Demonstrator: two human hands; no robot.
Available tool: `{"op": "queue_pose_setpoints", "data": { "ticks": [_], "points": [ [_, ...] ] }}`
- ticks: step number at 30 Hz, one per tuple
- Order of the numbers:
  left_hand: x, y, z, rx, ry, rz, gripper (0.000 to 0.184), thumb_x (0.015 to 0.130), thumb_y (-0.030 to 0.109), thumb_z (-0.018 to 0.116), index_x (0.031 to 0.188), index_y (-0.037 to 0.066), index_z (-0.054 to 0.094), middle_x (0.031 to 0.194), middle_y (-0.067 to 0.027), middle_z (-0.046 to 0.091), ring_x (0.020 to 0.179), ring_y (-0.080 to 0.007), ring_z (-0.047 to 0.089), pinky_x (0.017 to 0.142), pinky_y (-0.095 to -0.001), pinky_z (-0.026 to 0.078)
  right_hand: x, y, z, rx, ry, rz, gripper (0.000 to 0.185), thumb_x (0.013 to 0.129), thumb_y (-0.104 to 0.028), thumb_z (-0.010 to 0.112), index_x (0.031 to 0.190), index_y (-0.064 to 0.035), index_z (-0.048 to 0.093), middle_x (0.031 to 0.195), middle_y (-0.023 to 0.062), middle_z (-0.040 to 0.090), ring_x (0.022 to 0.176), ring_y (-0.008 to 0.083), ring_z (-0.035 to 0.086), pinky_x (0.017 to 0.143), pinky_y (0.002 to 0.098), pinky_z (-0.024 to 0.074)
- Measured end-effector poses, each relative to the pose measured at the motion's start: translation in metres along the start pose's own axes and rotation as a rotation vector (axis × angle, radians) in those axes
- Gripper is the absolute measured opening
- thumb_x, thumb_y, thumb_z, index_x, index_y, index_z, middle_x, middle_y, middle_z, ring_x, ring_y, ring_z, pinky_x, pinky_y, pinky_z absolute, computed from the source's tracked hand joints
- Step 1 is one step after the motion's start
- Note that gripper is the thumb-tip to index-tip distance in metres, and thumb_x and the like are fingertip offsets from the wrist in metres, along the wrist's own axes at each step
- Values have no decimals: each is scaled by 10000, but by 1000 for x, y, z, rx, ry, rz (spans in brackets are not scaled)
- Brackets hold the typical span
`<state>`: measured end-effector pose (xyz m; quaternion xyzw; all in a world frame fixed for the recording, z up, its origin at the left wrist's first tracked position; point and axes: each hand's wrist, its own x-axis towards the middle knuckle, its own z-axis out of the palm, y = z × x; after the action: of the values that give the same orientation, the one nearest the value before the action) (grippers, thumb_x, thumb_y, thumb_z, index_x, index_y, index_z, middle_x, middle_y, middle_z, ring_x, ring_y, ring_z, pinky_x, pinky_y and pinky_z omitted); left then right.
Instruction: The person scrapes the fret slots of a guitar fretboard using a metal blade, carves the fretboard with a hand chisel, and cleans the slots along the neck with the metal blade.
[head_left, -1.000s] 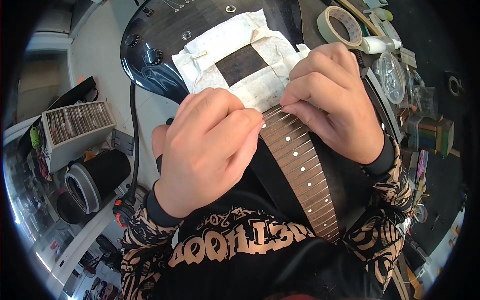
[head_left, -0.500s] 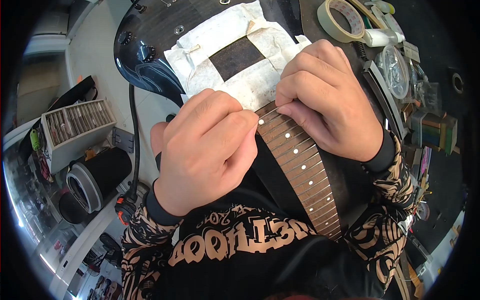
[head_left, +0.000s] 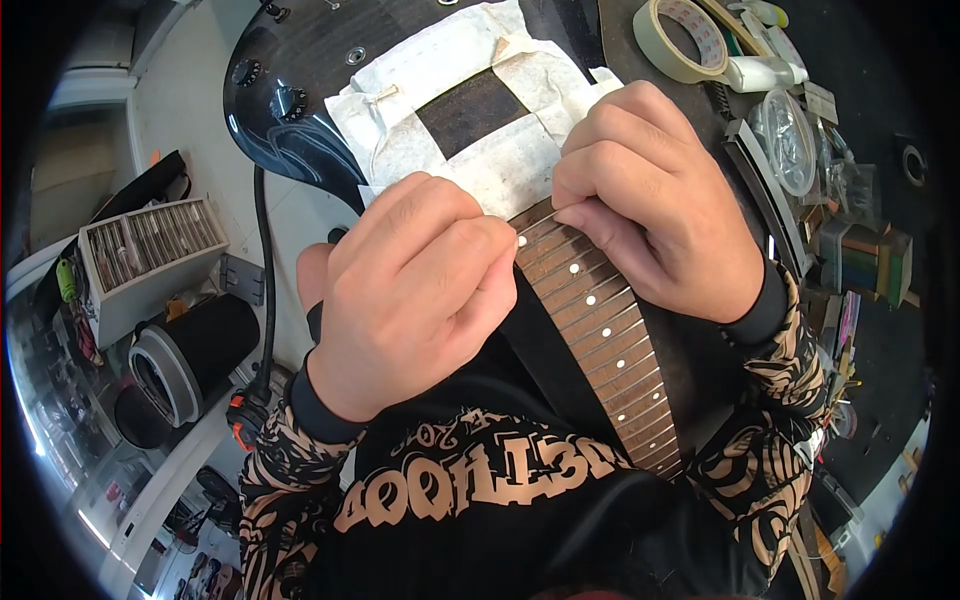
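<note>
A dark guitar body (head_left: 300,60) lies at the top, with white masking tape (head_left: 500,180) around a dark rectangular patch. Its brown fretboard (head_left: 600,345), with metal frets and white dots, runs down toward my shirt. My left hand (head_left: 410,300) is closed in a pinch at the fretboard's left edge, near the tape. Across from it, my right hand (head_left: 665,205) pinches at the right edge. Between the fingertips runs a thin wire-like piece (head_left: 540,223), lying across the fretboard; both pinches are on its ends.
Tape roll (head_left: 680,40), white bottle (head_left: 762,74) and clear plastic container (head_left: 788,143) are at the upper right. A box of thin packets (head_left: 150,245) and a black bin (head_left: 195,350) stand at the left, beside a black cable (head_left: 265,280).
The guitar has shifted slightly up and left in view. Both hands keep their pinches and have moved a little left with it.
</note>
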<state>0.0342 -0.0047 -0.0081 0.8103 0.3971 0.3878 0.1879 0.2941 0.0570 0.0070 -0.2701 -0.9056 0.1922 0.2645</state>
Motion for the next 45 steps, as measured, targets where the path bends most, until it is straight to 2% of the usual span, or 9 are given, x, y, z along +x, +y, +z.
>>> {"op": "queue_pose_setpoints", "data": {
  "ticks": [7, 13, 19, 25, 31, 40, 45],
  "points": [
    [3, -1, 4, -9, 48, -41, 245, 834, -142, 862, 1018, 0, 787, 925, -109, 733, 779, -271, 704, 702, -380, 551, -1, 1, 2, -1, 4, 70, 263, 879, 18, 880, 1061, -66, 711, 1064, 71, 705, 1049, 340, 637, 950, 453, 534],
    [2, 0, 0, -25, 4, -11, 224, 852, -137, 858, 1017, -1, 791, 933, -112, 733, 782, -270, 707, 698, -378, 552, -2, -1, 0, -16, 12, 9, 254, 885, 29, 872, 1061, -64, 713, 1068, 76, 706, 1052, 340, 636, 956, 451, 534],
    [5, 0, 3, 8, 37, -30, 218, 847, -136, 858, 1003, -1, 789, 917, -106, 733, 788, -267, 708, 699, -383, 551, -1, -1, 3, -42, 20, 61, 249, 894, 22, 869, 1066, -65, 713, 1079, 76, 712, 1065, 346, 632, 973, 449, 534],
    [4, 1, 2, -32, 10, -11, 215, 853, -139, 855, 1005, -2, 789, 916, -113, 729, 789, -275, 711, 701, -386, 555, -2, -2, -2, -13, 9, 13, 246, 898, 31, 867, 1066, -56, 710, 1069, 81, 704, 1063, 355, 633, 961, 455, 535],
    [5, -2, 4, 2, 50, -24, 224, 842, -145, 858, 999, -1, 786, 921, -113, 734, 784, -276, 710, 702, -384, 555, 0, -4, 3, -53, 12, 98, 262, 891, 19, 876, 1083, -62, 717, 1084, 84, 708, 1083, 363, 636, 987, 470, 535],
    [-2, -1, 0, -11, 28, 8, 237, 839, -154, 860, 1005, -4, 783, 920, -109, 730, 775, -266, 701, 690, -383, 545, 1, -7, 3, -42, 24, 5, 272, 879, 3, 885, 1080, -72, 718, 1072, 79, 704, 1085, 366, 643, 969, 462, 541],
    [-2, -4, 2, 2, 62, -10, 247, 831, -156, 858, 1013, -9, 778, 914, -112, 725, 772, -281, 696, 694, -396, 548, 1, -8, 9, -75, 42, 58, 273, 873, 9, 878, 1079, -72, 718, 1066, 70, 707, 1100, 365, 646, 977, 466, 541]
  ]
}}
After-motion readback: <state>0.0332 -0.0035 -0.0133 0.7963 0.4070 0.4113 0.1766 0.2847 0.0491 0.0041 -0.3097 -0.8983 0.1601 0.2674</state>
